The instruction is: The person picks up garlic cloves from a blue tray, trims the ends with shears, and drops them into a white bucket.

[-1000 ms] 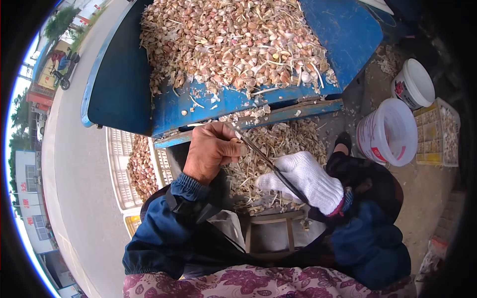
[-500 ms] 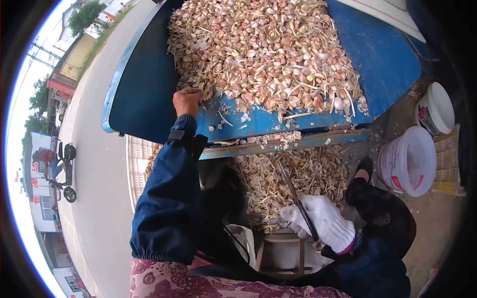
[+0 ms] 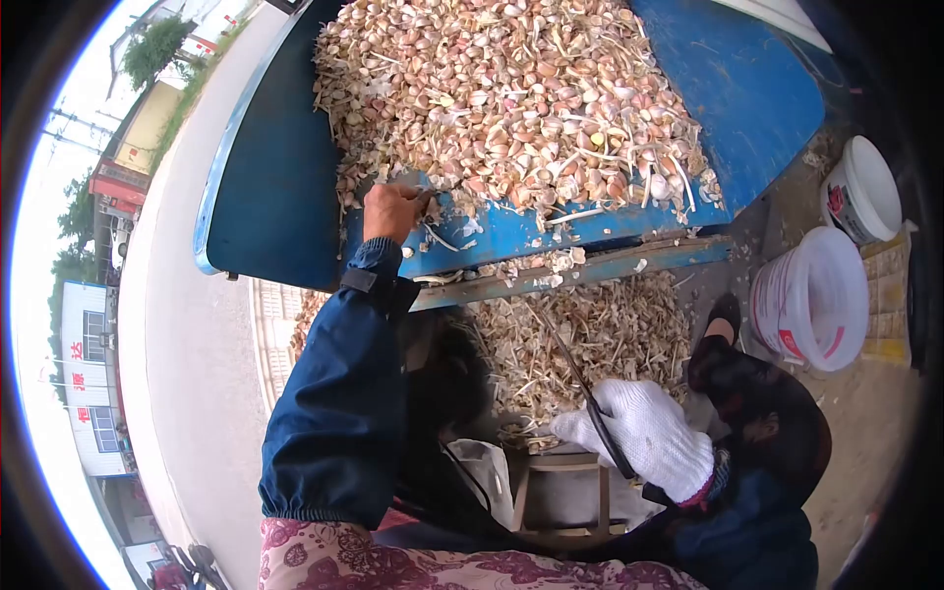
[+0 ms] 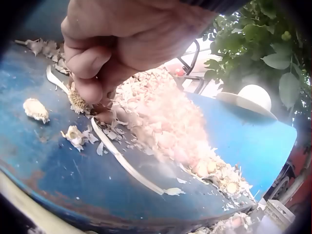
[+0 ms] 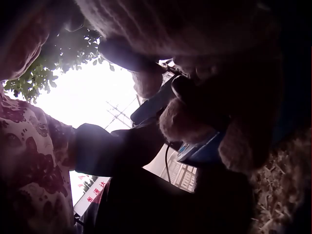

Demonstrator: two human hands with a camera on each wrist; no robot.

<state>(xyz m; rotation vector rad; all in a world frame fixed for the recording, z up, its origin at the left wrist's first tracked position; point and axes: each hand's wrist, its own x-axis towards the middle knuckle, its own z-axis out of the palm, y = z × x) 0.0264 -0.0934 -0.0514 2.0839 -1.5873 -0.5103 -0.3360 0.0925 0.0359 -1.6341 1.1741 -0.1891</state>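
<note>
My bare left hand (image 3: 391, 211) reaches to the near left edge of the heap of garlic cloves (image 3: 511, 108) on the blue tray (image 3: 728, 79). In the left wrist view its curled fingers pinch a piece of garlic (image 4: 78, 100) with a dry, rooty base; most of it is hidden behind the fingers. My right hand (image 3: 649, 438), in a white knit glove, grips a long, thin, dark metal tool (image 3: 602, 433) over the pile of peelings (image 3: 580, 344). The tool points up and away. The right wrist view is dark, with gloved fingers (image 5: 183, 122) curled round the handle.
A long pale stem (image 4: 129, 168) and a loose garlic piece (image 4: 35, 110) lie on the tray. Two white buckets (image 3: 762, 305) (image 3: 831, 202) stand at the right, near a yellow crate (image 3: 890, 295). A pale plastic crate (image 3: 270, 329) sits under the tray's left side.
My left hand has left the tool's tip, where it held a small garlic piece, and moved forward to the heap. The right hand has stayed low with the tool.
</note>
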